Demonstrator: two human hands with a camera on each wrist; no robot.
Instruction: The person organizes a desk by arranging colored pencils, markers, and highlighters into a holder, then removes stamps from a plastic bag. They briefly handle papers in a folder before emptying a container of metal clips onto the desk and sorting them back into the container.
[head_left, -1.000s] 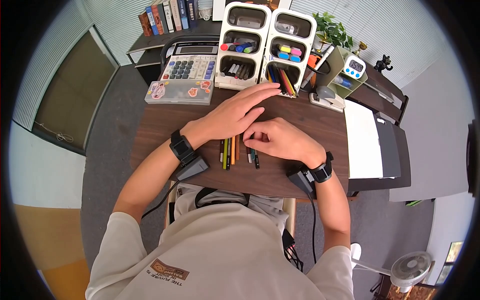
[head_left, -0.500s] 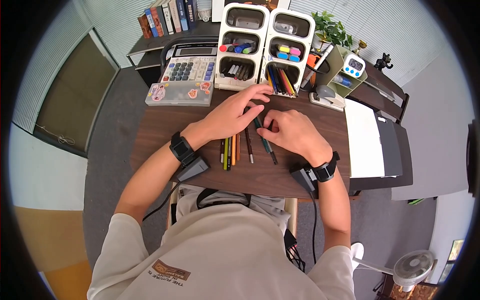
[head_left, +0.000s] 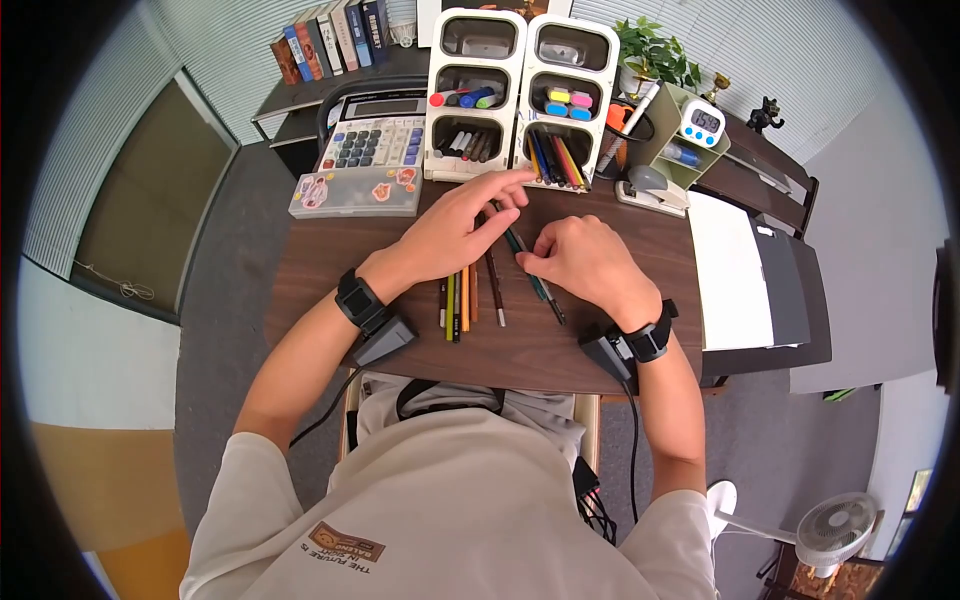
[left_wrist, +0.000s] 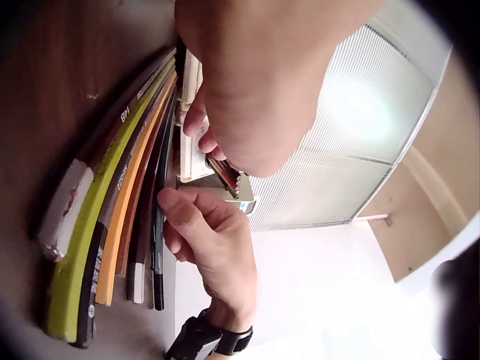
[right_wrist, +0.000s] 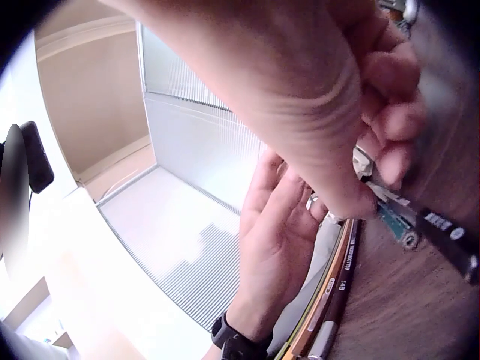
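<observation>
My right hand (head_left: 592,262) pinches a dark green pencil (right_wrist: 395,223) and a black pencil (right_wrist: 450,229) between thumb and curled fingers; they slant over the brown desk. My left hand (head_left: 440,228) spans the far ends of a row of pencils, its fingers loosely bent and spread towards the organizer. In that row are a yellow-green pencil (left_wrist: 75,262), an orange pencil (left_wrist: 120,240) and several dark ones. A dark brown pencil (head_left: 495,285) with a pale end lies slightly apart, between the row and the right hand. The left palm hides the far tips.
Behind the hands stands a white organizer (head_left: 520,100) with markers, highlighters and colored pencils. A calculator (head_left: 375,140) and a stickered pencil case (head_left: 355,192) are at the left. A stapler (head_left: 650,195), a timer (head_left: 703,122) and white paper (head_left: 735,270) are at the right.
My right hand has moved right, drawing the green and black pencils away from the row and tilting them. The dark brown pencil now shows alone. My left fingers have bent slightly.
</observation>
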